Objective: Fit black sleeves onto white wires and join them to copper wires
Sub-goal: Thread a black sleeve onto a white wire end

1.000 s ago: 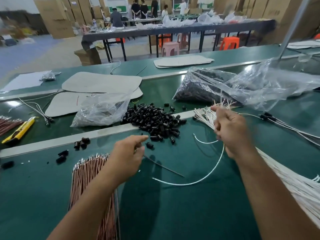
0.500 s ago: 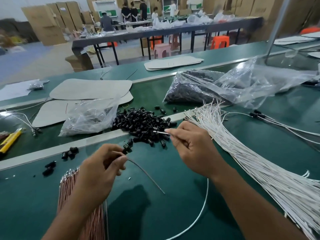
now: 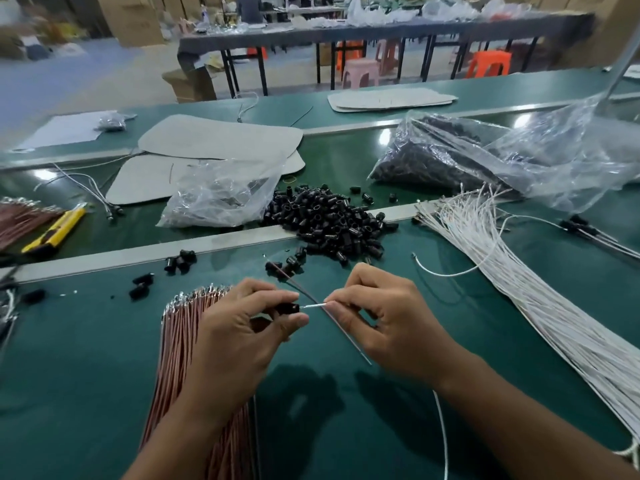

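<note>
My left hand (image 3: 242, 334) pinches a black sleeve (image 3: 288, 308) between thumb and fingers, low in the middle of the green table. My right hand (image 3: 388, 317) pinches a white wire (image 3: 313, 306) whose bare tip points at the sleeve's mouth, almost touching it. The wire's tail (image 3: 442, 438) trails down under my right forearm. A thin copper wire (image 3: 346, 336) runs slantwise between both hands. A pile of black sleeves (image 3: 332, 223) lies just beyond. The copper wire bundle (image 3: 180, 348) lies under my left forearm; the white wire bundle (image 3: 540, 299) fans out on the right.
A metal strip (image 3: 173, 247) crosses the table. Beyond it lie a crumpled clear bag (image 3: 221, 199), a larger bag of black parts (image 3: 467, 157), grey pads (image 3: 214, 140) and a yellow utility knife (image 3: 55, 230). Loose sleeves (image 3: 180, 261) dot the table near the strip.
My right hand came down and left from the white bundle with one wire. My left hand took up a black sleeve, and both hands now meet in the middle.
</note>
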`<state>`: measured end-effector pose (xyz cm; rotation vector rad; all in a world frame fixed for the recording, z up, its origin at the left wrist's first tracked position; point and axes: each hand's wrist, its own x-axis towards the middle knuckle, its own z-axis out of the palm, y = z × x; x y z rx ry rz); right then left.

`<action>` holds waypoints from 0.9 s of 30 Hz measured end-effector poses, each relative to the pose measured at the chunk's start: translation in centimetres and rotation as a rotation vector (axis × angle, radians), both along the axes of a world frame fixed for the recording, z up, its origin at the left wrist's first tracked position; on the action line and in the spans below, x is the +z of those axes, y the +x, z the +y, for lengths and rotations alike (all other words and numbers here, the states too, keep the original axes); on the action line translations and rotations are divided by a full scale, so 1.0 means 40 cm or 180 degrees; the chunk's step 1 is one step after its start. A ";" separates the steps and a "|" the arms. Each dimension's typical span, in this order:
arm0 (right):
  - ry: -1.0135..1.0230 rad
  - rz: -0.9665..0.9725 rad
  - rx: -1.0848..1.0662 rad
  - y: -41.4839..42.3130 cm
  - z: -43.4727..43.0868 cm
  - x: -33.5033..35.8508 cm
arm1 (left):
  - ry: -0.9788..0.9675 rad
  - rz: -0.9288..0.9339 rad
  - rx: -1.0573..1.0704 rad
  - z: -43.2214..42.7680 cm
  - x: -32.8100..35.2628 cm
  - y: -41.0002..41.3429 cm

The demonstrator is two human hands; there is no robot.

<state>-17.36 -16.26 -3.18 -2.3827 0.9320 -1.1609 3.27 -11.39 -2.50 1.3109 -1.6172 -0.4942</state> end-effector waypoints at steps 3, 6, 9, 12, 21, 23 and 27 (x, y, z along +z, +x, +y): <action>0.0096 -0.0114 -0.0016 0.005 0.004 -0.001 | -0.0078 -0.0085 -0.0008 -0.001 -0.003 -0.001; 0.0128 -0.0203 -0.0017 0.005 0.006 0.000 | -0.0186 -0.0153 0.0071 -0.002 -0.007 0.003; 0.0162 -0.0260 -0.0001 0.004 0.007 0.001 | -0.0236 -0.0077 0.0105 -0.003 -0.009 0.005; 0.0185 -0.0237 0.0067 0.011 0.013 -0.002 | -0.0325 -0.0105 -0.0012 -0.001 -0.011 -0.003; 0.0131 -0.0300 0.0037 0.020 0.015 -0.012 | -0.0372 -0.0199 -0.0046 0.005 -0.009 -0.015; 0.0100 -0.0361 -0.0097 0.022 0.015 -0.015 | -0.0336 -0.0182 -0.0139 0.009 -0.009 -0.021; 0.0091 -0.0434 -0.0222 0.019 0.011 -0.015 | -0.0225 0.0184 -0.0249 0.008 -0.015 -0.023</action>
